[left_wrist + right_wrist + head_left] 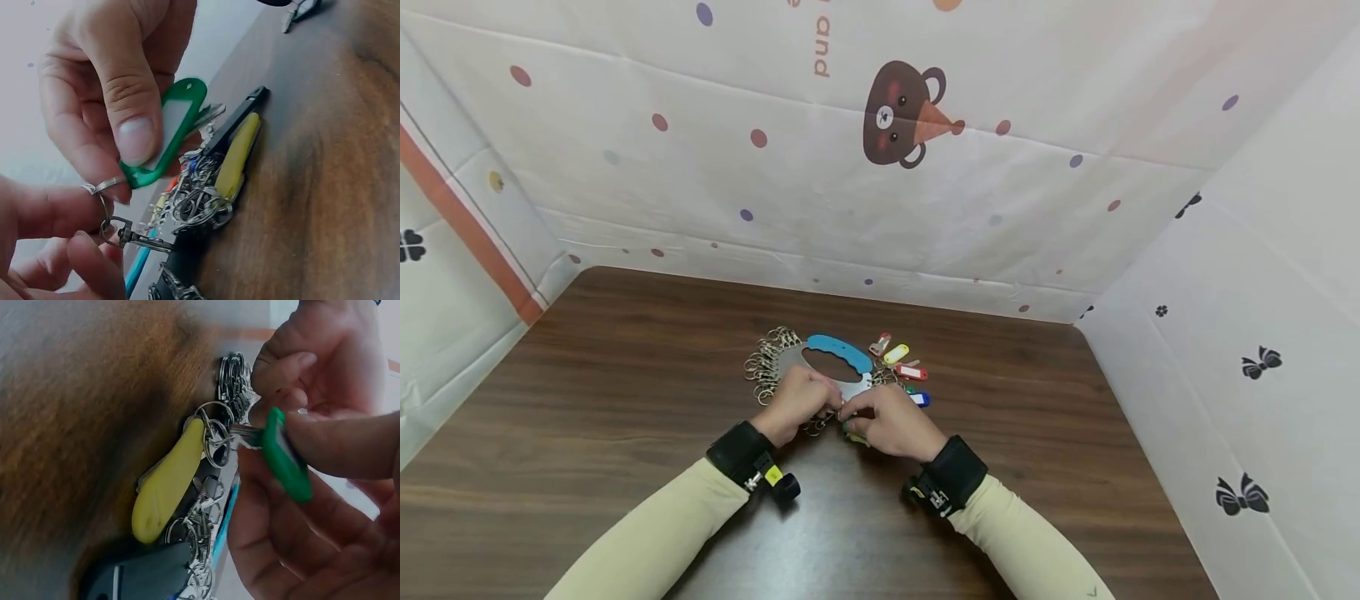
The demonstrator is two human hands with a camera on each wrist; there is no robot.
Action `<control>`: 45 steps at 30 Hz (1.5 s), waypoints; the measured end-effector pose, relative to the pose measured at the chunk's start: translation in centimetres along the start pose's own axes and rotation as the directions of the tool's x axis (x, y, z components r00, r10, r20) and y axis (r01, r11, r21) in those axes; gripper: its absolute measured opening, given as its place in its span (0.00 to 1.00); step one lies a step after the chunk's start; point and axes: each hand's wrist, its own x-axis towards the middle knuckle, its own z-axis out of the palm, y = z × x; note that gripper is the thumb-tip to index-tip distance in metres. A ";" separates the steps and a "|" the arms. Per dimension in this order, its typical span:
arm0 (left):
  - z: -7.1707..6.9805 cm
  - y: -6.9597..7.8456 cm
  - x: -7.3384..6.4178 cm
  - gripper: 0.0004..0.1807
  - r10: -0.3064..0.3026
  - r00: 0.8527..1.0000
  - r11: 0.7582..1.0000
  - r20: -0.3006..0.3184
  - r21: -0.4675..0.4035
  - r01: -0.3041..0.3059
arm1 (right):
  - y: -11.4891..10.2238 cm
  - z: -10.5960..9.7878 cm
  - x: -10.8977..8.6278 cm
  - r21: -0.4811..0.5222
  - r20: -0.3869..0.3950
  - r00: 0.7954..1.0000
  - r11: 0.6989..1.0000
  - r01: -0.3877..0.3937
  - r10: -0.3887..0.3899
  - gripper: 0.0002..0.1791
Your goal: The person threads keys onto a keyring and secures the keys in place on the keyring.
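Observation:
My right hand (898,423) pinches a green key tag (179,119) with a white label, thumb on its face. A metal key (247,432) lies behind the tag in the right wrist view. The fingers of my left hand (801,402) grip a small split ring (110,183) at the tag's end. From that ring a metal snap hook (147,241) extends toward the key holder. This holder is a curved silver plate (789,358) with a blue handle (841,348), lying on the table behind both hands. My hands partly cover its near edge.
Empty hooks and rings (765,367) fan out along the holder's left side. At its right hang red (912,372), yellow (896,354) and blue (920,399) tags. Close to my hands lie a yellow tag (167,482) and a black fob (140,572). Printed cloth (820,192) walls the brown table (647,358).

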 end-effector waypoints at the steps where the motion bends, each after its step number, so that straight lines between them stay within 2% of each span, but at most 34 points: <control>1: -0.2 0.0 -0.1 0.07 0.003 1.000 1.000 0.016 0.002 -0.003 | 0.0 0.0 0.1 0.014 -0.012 1.000 1.000 -0.008 0.009 0.08; 4: -1.0 -0.1 -0.2 0.05 0.057 0.994 0.998 0.096 0.031 -0.060 | 0.2 0.0 0.1 0.077 -0.058 0.997 0.996 -0.039 0.043 0.07; 7: -1.8 -0.3 -0.3 0.04 0.160 0.970 0.981 0.185 0.079 -0.176 | 0.2 -0.1 0.1 0.144 -0.107 0.991 0.987 -0.067 0.083 0.05; 9: -2.0 -0.3 -0.2 0.03 0.202 0.957 0.969 0.210 0.098 -0.226 | 0.1 -0.2 0.1 0.166 -0.129 0.987 0.983 -0.075 0.097 0.04; 10: -2.0 -0.3 -0.2 0.03 0.207 0.957 0.968 0.205 0.099 -0.230 | -0.1 -0.2 0.1 0.168 -0.131 0.987 0.983 -0.068 0.091 0.03; 12: -1.9 -0.2 -0.1 0.03 0.190 0.967 0.974 0.170 0.091 -0.207 | -0.4 0.0 -0.1 0.145 -0.108 0.992 0.988 -0.056 0.072 0.02; 15: -1.6 -0.2 0.0 0.04 0.144 0.981 0.984 0.128 0.082 -0.156 | -0.7 0.3 -0.3 0.085 -0.031 0.999 0.996 -0.039 0.042 0.05; 17: -1.7 -0.2 -0.1 0.05 0.132 0.981 0.983 0.143 0.105 -0.148 | -1.0 0.2 -0.6 0.044 0.018 0.999 0.998 -0.035 0.034 0.07; 19: -2.1 -0.1 -0.4 0.06 0.154 0.975 0.965 0.157 0.187 -0.183 | -1.2 -0.4 -1.1 0.014 0.036 0.999 0.999 -0.039 0.038 0.08; 21: -2.8 0.0 -0.7 0.08 0.209 0.962 0.923 0.175 0.290 -0.253 | -1.1 -1.6 -1.9 -0.013 0.022 0.998 0.999 -0.053 0.053 0.08; 22: -3.2 0.0 -0.9 0.08 0.232 0.955 0.893 0.183 0.348 -0.284 | -1.1 -2.4 -2.5 -0.028 0.012 0.997 0.997 -0.073 0.073 0.07; 24: -3.8 -0.1 -1.3 0.10 0.275 0.942 0.811 0.193 0.480 -0.336 | -0.6 -4.0 -3.8 -0.060 -0.001 0.993 0.991 -0.117 0.118 0.07; 26: -3.9 -0.4 -1.8 0.10 0.294 0.929 0.730 0.224 0.574 -0.370 | 0.0 -5.4 -5.3 -0.088 0.011 0.984 0.980 -0.177 0.178 0.06; 28: -3.6 -0.7 -2.4 0.09 0.286 0.929 0.662 0.236 0.652 -0.370 | 0.6 -6.3 -6.8 -0.122 0.037 0.969 0.963 -0.240 0.246 0.04; 29: -3.3 -0.8 -2.7 0.10 0.284 0.929 0.637 0.239 0.677 -0.369 | 0.9 -6.5 -7.5 -0.148 0.047 0.959 0.951 -0.271 0.280 0.02; 32: -2.5 -0.8 -3.5 0.15 0.275 0.934 0.601 0.228 0.718 -0.352 | 1.7 -6.2 -9.1 -0.226 0.058 0.905 0.889 -0.399 0.421 0.08; 35: -2.2 -0.6 -3.7 0.16 0.279 0.940 0.604 0.199 0.724 -0.333 | 2.3 -5.4 -10.1 -0.303 0.053 0.844 0.814 -0.496 0.534 0.15; 36: -2.1 -0.5 -3.7 0.15 0.282 0.941 0.606 0.185 0.726 -0.325 | 2.5 -5.1 -10.3 -0.316 0.052 0.834 0.801 -0.508 0.549 0.15; 38: -2.0 -0.6 -3.6 0.13 0.292 0.943 0.601 0.161 0.736 -0.312 | 2.7 -4.6 -10.5 -0.322 0.055 0.843 0.809 -0.492 0.535 0.16; 42: -1.3 -0.8 -3.6 0.14 0.277 0.945 0.598 0.172 0.740 -0.309 | 2.9 -4.1 -10.5 -0.276 0.050 0.894 0.867 -0.415 0.445 0.14; 44: -1.0 -0.9 -3.7 0.17 0.263 0.944 0.603 0.197 0.731 -0.321 | 2.8 -4.0 -10.5 -0.251 0.045 0.903 0.880 -0.404 0.427 0.12; 45: -0.9 -1.0 -3.6 0.20 0.253 0.944 0.613 0.212 0.719 -0.326 | 2.7 -4.1 -10.6 -0.248 0.039 0.898 0.875 -0.415 0.437 0.12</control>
